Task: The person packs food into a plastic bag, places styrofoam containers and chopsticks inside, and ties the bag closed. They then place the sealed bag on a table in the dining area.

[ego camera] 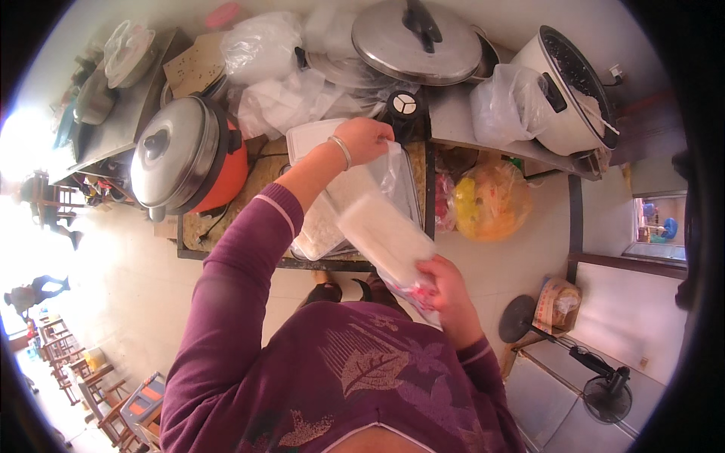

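Observation:
My right hand (450,294) grips the lower end of a flat white slab in a clear plastic package (385,235); red printing shows by the fingers. Blur hides what the slab is made of. My left hand (365,141), with a bracelet at the wrist, pinches a strip of clear plastic film (391,167) above the slab. I cannot tell whether this film joins the package. Under my left forearm sits a shallow white plastic container (320,229) with pale contents. A white lid (303,139) lies behind it, partly covered by the arm.
A metal tray (412,192) rests on the worn table (266,187). An orange pot with a metal lid (181,158) stands left. Behind are plastic bags (266,48) and a large pan lid (416,42). A white rice cooker (558,107) stands right, a yellow bag (493,198) below.

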Demonstrator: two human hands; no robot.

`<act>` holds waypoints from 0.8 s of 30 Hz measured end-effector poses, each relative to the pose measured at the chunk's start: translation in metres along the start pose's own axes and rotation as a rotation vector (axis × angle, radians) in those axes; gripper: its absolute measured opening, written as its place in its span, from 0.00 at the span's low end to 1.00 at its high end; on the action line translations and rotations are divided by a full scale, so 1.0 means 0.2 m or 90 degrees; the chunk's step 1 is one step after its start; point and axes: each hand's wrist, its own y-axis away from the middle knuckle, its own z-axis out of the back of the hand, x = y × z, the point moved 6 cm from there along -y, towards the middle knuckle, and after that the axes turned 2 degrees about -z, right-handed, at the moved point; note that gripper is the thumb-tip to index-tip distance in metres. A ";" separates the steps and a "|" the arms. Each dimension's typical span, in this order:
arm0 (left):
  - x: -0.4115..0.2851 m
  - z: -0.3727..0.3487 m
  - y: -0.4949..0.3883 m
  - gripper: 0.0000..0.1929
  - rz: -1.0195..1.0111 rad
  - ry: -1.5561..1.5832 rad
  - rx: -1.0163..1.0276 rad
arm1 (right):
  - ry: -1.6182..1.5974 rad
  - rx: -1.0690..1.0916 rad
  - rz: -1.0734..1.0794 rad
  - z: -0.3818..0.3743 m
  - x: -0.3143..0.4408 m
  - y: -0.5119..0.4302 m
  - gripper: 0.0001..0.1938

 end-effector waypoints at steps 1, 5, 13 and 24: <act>-0.01 0.00 0.00 0.11 -0.007 0.004 0.019 | -0.020 -0.023 -0.016 -0.07 0.01 -0.03 0.12; -0.01 0.02 0.02 0.11 -0.059 -0.013 0.077 | -0.161 -0.055 -0.057 -0.39 0.01 -0.29 0.07; -0.04 0.01 0.05 0.09 -0.164 -0.010 0.006 | -0.099 -0.165 0.095 -0.50 -0.04 -0.60 0.06; -0.14 -0.06 0.17 0.09 -0.140 0.085 0.126 | 0.228 -0.216 0.106 -0.10 -0.33 -0.68 0.13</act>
